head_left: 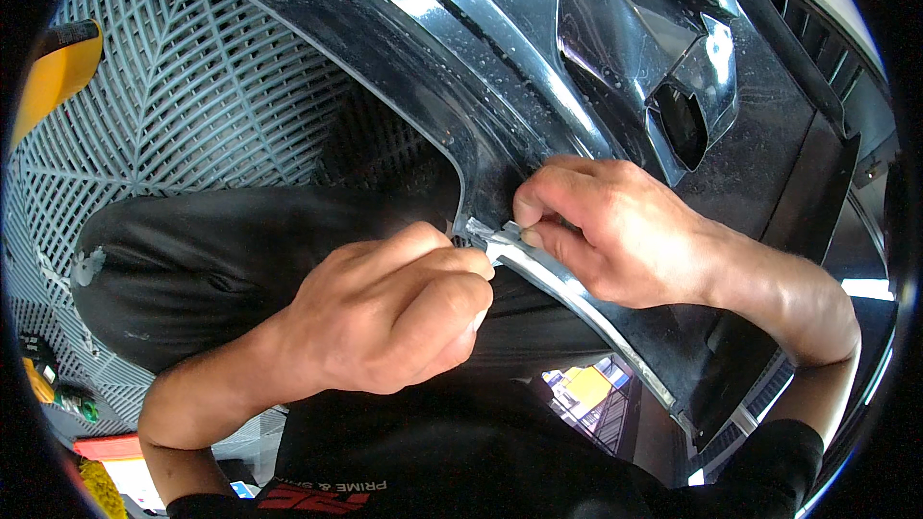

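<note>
Head view: at the dark panel (774, 96), our left hand (394, 312) curls closed, contents hidden, our right hand (625, 231) pinches the silvery edge (582, 299), grated flooring (221, 86) open panel-left.

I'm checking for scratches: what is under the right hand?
The black panel shows around the right hand, its pale curved edge running close by. The surface directly beneath the hand is covered.
</note>
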A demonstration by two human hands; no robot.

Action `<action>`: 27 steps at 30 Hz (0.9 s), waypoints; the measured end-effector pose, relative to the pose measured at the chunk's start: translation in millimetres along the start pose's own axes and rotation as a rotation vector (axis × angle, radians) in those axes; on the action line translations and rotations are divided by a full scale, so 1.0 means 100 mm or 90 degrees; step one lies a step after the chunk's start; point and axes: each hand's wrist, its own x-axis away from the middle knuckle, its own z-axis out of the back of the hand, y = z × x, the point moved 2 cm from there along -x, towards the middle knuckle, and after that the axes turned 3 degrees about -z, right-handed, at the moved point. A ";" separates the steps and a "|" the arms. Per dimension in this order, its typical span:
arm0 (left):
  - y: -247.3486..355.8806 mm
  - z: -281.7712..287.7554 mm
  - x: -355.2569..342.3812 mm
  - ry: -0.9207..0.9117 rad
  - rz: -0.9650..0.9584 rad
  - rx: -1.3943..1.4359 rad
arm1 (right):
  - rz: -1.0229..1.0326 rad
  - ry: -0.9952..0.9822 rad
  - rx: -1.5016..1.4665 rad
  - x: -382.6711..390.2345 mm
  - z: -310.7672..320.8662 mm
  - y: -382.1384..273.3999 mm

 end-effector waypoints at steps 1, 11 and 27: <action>0.00 0.01 0.00 -0.002 0.001 -0.001 | -0.015 -0.018 0.009 0.01 0.01 0.00; -0.02 0.00 0.00 0.003 -0.007 -0.001 | 0.036 0.041 -0.018 -0.04 -0.04 -0.03; 0.00 0.03 0.00 -0.014 0.009 0.007 | 0.024 -0.016 0.037 0.02 0.02 -0.04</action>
